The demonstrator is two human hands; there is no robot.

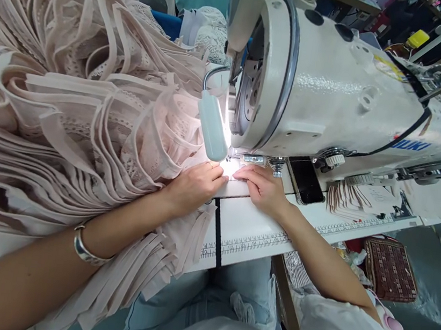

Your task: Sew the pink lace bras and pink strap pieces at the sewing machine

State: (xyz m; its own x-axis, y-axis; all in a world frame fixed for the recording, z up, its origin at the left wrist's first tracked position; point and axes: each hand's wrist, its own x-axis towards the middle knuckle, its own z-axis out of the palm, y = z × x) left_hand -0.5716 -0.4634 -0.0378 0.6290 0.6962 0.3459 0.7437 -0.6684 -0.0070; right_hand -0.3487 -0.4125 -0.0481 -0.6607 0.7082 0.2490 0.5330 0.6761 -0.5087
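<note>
Under the lit needle area of a white sewing machine [329, 82], my two hands come close together on the machine bed. My left hand [195, 186] is closed, its fingers pinching the edge of a pale pink fabric piece [193, 157] beside the lamp. Facing it, my right hand [264, 189] has its fingers pressed together at the bright spot by the presser foot. Glare hides what lies beneath those fingertips. A small lamp [213, 126] hangs just above my left fingers. A large heap of pale pink lace-trimmed garment pieces [66, 128] lies along my left forearm.
A phone [305, 180] lies right of my right hand. Farther right is a stack of fabric pieces with a paper tag [378, 199]. A printed ruler [259, 240] runs along the table's front edge. Pink strips [137, 268] hang over that edge. A patterned cushion [389, 268] sits lower right.
</note>
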